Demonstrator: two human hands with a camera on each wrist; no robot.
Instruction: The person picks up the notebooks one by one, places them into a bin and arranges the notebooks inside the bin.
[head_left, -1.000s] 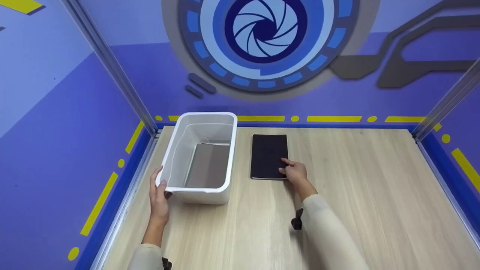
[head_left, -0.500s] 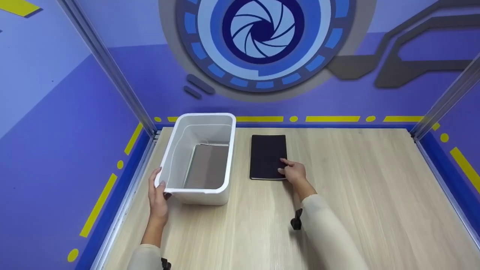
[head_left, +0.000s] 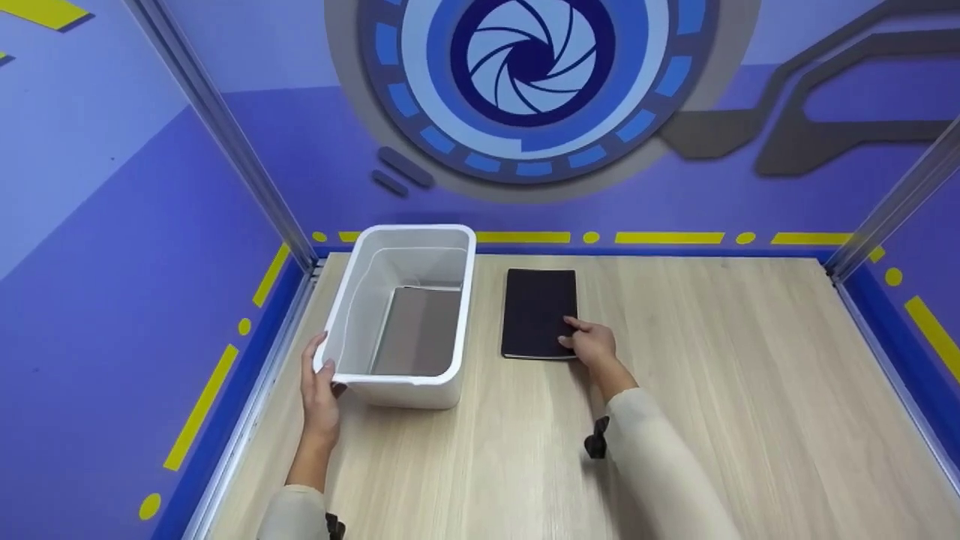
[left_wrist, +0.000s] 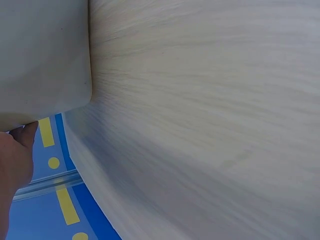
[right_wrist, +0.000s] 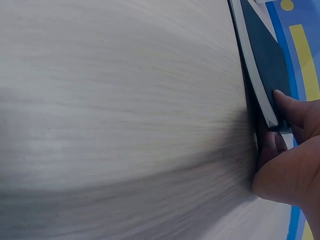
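Observation:
A white plastic bin (head_left: pixel 467 315) stands at the left of the table. My left hand (head_left: pixel 321 401) grips its near left corner, thumb over the rim and fingers along the outside. The left wrist view shows the bin's outer wall (left_wrist: pixel 40 60) and part of that hand (left_wrist: pixel 17 160). Right of the bin lies a black notebook (head_left: pixel 536 311) with pale page edges. My right hand (head_left: pixel 592 343) pinches its near right corner. Seen from the right wrist, the thumb presses on the notebook's cover (right_wrist: pixel 267 55) while other fingers reach under its edge.
Inside the bin lies a flat grey-brown rectangle (head_left: pixel 420 330) with a pale edge. Behind the wooden table (head_left: pixel 720 390) rises a blue patterned wall (head_left: pixel 285 142). Metal posts (head_left: pixel 225 142) mark the back corners, and side walls flank the table.

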